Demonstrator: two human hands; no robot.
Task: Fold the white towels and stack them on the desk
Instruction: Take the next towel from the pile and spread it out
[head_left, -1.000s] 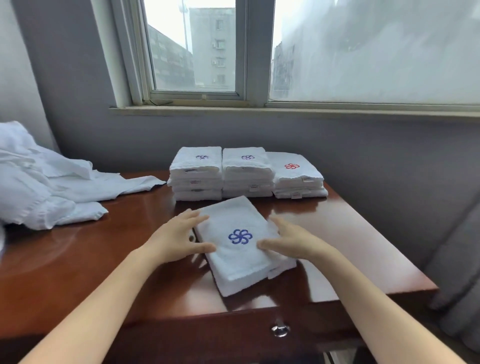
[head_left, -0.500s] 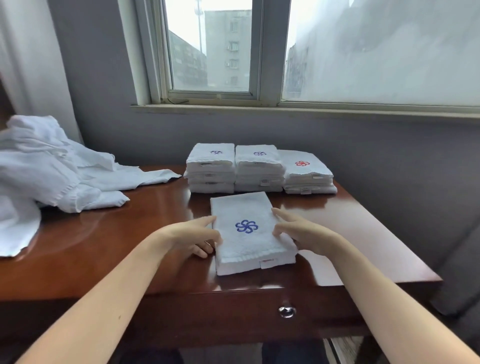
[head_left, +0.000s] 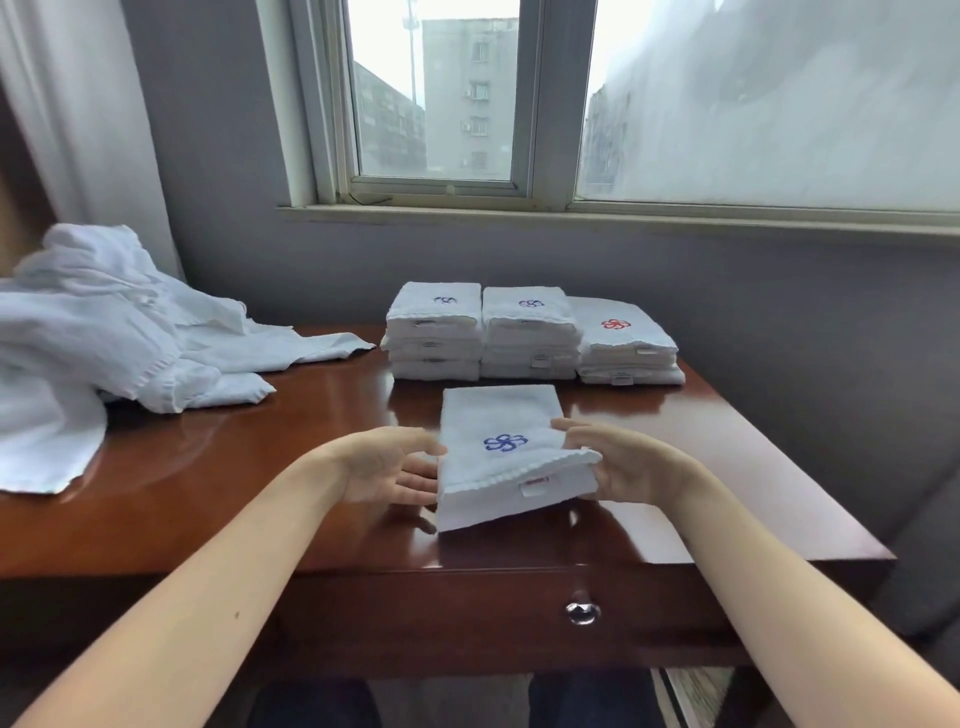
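A folded white towel (head_left: 501, 421) with a blue flower emblem is raised at its near end off the brown desk (head_left: 260, 467). My left hand (head_left: 387, 467) holds its left side, thumb on top and fingers underneath. My right hand (head_left: 618, 465) grips the right side the same way. Three stacks of folded towels stand at the back of the desk: the left stack (head_left: 435, 332) and the middle stack (head_left: 530, 335) carry blue emblems, the right stack (head_left: 626, 343) a red one.
A heap of unfolded white towels (head_left: 104, 332) covers the desk's left part and hangs over its edge. A drawer knob (head_left: 583, 613) sits in the desk front. The grey wall and window sill (head_left: 571, 213) rise behind the stacks.
Both hands have slid from resting on the towel's sides to gripping under them, and the towel's near end has lifted off the desk. The camera view has shifted left and down.
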